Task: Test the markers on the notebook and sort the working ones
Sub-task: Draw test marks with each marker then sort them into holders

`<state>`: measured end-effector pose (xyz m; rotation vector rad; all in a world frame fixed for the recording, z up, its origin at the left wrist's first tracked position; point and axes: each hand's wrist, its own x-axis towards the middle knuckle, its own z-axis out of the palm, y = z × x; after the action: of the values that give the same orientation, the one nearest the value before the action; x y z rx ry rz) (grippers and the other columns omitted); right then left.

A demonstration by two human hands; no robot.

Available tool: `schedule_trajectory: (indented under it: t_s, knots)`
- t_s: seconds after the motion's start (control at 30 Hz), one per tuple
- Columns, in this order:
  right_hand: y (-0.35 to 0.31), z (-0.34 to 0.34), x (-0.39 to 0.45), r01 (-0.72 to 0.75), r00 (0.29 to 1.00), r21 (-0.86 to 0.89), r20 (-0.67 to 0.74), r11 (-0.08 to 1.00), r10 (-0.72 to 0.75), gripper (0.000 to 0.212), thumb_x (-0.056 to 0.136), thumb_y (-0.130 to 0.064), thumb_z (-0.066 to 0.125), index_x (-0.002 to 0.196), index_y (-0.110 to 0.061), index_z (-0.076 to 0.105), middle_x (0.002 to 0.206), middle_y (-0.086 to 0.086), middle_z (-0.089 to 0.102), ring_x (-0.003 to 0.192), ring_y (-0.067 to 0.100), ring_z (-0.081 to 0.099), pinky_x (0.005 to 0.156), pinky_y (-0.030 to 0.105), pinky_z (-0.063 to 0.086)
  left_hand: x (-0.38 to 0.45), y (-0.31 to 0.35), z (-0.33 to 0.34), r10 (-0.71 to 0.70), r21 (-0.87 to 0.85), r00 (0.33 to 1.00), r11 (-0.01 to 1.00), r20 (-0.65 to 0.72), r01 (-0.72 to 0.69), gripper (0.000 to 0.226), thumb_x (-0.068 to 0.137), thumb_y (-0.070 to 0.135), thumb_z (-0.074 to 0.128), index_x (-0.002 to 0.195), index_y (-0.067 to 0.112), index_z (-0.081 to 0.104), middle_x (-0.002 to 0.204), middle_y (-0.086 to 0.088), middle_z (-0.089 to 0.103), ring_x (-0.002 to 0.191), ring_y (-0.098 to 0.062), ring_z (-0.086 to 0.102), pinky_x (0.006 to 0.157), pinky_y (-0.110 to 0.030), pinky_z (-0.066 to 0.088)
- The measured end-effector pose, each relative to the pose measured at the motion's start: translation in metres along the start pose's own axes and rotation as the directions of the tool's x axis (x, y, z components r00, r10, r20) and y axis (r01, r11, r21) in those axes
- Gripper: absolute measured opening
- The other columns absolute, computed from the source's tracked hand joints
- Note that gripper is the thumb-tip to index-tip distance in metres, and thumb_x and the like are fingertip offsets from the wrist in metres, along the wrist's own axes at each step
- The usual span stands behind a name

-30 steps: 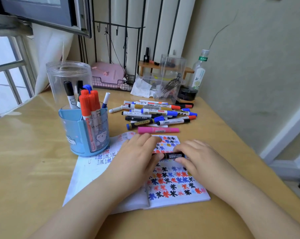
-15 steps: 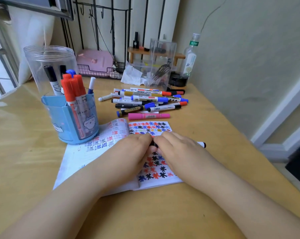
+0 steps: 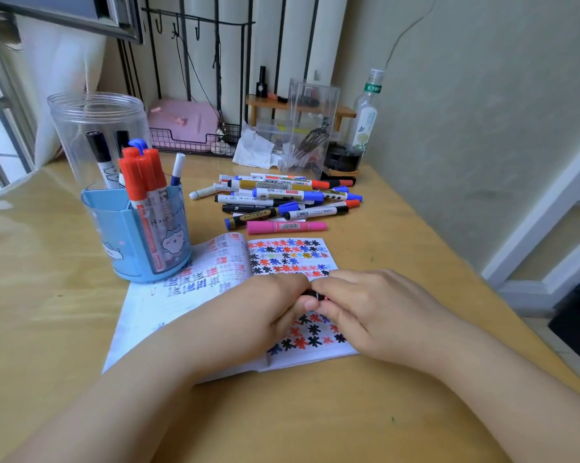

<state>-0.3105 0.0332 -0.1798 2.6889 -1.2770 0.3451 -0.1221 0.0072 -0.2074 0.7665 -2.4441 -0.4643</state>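
both my hands — left hand (image 3: 275, 307), right hand (image 3: 365, 309) — pinched a black marker (image 3: 312, 294) low over the notebook (image 3: 302, 259), apparently working its cap — untested pile (image 3: 281, 202) beyond.

Marker pile (image 3: 288, 202) beyond notebook (image 3: 155, 305)

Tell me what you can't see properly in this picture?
Head view only:
- Black marker: nearly all hidden under both hands' fingers; cap on or off, unknown.
- Open white notebook: middle covered by left hand and right hand.
- Label on clear glass bottle: too small to read.
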Motion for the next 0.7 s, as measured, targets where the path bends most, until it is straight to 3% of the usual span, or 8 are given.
schedule_trajectory:
  t_s: [0.07, 0.13, 0.2, 0.3, 0.37, 0.5, 0.6, 0.7]
  knots:
    - [0.000, -0.005, -0.003, -0.044, 0.998, 0.078, 0.038, 0.996, 0.041, 0.035, 0.093, -0.042, 0.033, 0.092, -0.021, 0.061, 0.074, -0.010, 0.054, 0.062, 0.020, 0.052, 0.051, 0.033, 0.042, -0.002, 0.003, -0.003, 0.001, 0.005, 1.000, 1.000, -0.003, -0.001, 0.027, 0.093, 0.048, 0.028, 0.076, 0.028, 0.037, 0.065, 0.011, 0.042, 0.062, -0.006, 0.043, 0.055, -0.018, 0.032]
    - [0.009, -0.017, -0.011, -0.231, 0.973, 0.317, 0.080, 0.920, 0.216, 0.024, 0.096, -0.038, 0.043, 0.101, -0.034, 0.066, 0.082, -0.010, 0.065, 0.071, 0.009, 0.055, 0.064, 0.025, 0.044, -0.005, -0.002, -0.016, -0.037, 0.020, 0.997, 0.999, -0.065, 0.038, 0.028, 0.091, 0.050, 0.028, 0.075, 0.029, 0.036, 0.067, 0.009, 0.045, 0.067, -0.010, 0.045, 0.056, -0.021, 0.032]
    - [0.021, -0.031, -0.026, -0.392, 0.917, 0.424, 0.115, 0.816, 0.381, 0.019, 0.095, -0.033, 0.048, 0.097, -0.043, 0.064, 0.072, -0.015, 0.065, 0.065, 0.004, 0.052, 0.060, 0.016, 0.038, -0.005, -0.011, -0.031, -0.045, 0.059, 0.984, 0.997, -0.171, 0.056, 0.032, 0.091, 0.054, 0.023, 0.074, 0.029, 0.034, 0.065, 0.008, 0.043, 0.066, -0.010, 0.044, 0.057, -0.022, 0.034]
    - [0.029, -0.045, -0.042, -0.494, 0.867, 0.430, 0.178, 0.755, 0.466, 0.033, 0.089, -0.047, 0.041, 0.091, -0.028, 0.067, 0.060, -0.017, 0.055, 0.053, 0.003, 0.044, 0.058, 0.022, 0.038, 0.000, -0.005, -0.030, -0.072, 0.113, 0.984, 0.989, -0.162, 0.091, 0.039, 0.090, 0.059, 0.017, 0.075, 0.028, 0.033, 0.066, 0.008, 0.040, 0.066, -0.007, 0.042, 0.056, -0.022, 0.032]
    - [0.026, -0.048, -0.044, -0.532, 0.840, 0.522, 0.225, 0.666, 0.494, 0.024, 0.095, -0.038, 0.041, 0.090, -0.030, 0.064, 0.062, -0.016, 0.055, 0.056, 0.003, 0.046, 0.062, 0.025, 0.041, 0.007, 0.004, -0.022, -0.143, 0.152, 0.985, 0.976, -0.094, 0.157, 0.034, 0.094, 0.056, 0.020, 0.073, 0.030, 0.028, 0.070, 0.010, 0.039, 0.067, -0.004, 0.041, 0.057, -0.022, 0.028]
    - [0.005, -0.051, -0.043, -0.475, 0.841, 0.780, 0.264, 0.409, 0.473, 0.041, 0.097, -0.002, 0.043, 0.123, -0.034, 0.046, 0.087, -0.013, 0.071, 0.070, 0.001, 0.059, 0.068, 0.013, 0.047, 0.007, 0.005, -0.029, -0.274, 0.211, 0.961, 0.938, -0.038, 0.276, 0.016, 0.099, 0.030, 0.030, 0.085, 0.024, 0.033, 0.080, 0.013, 0.037, 0.074, -0.007, 0.040, 0.064, -0.022, 0.024]
    - [-0.012, -0.046, -0.041, -0.316, 0.827, 0.935, 0.188, 0.161, 0.529, 0.031, 0.094, 0.001, 0.048, 0.113, -0.022, 0.055, 0.091, 0.011, 0.073, 0.069, 0.012, 0.063, 0.065, 0.018, 0.050, -0.004, 0.002, -0.039, -0.263, 0.290, 0.965, 0.925, 0.019, 0.247, 0.012, 0.097, 0.029, 0.043, 0.099, 0.018, 0.049, 0.091, 0.006, 0.049, 0.082, -0.011, 0.045, 0.067, -0.021, 0.032]
    - [-0.022, -0.034, -0.035, -0.217, 0.789, 0.961, 0.276, -0.172, 0.549, 0.024, 0.094, 0.001, 0.043, 0.095, -0.007, 0.067, 0.086, 0.021, 0.071, 0.063, 0.014, 0.065, 0.056, 0.019, 0.052, -0.016, 0.002, -0.044, -0.219, 0.312, 0.974, 0.931, 0.066, 0.188, 0.019, 0.090, 0.030, 0.056, 0.106, 0.021, 0.061, 0.082, 0.015, 0.047, 0.069, -0.002, 0.044, 0.062, -0.011, 0.035]
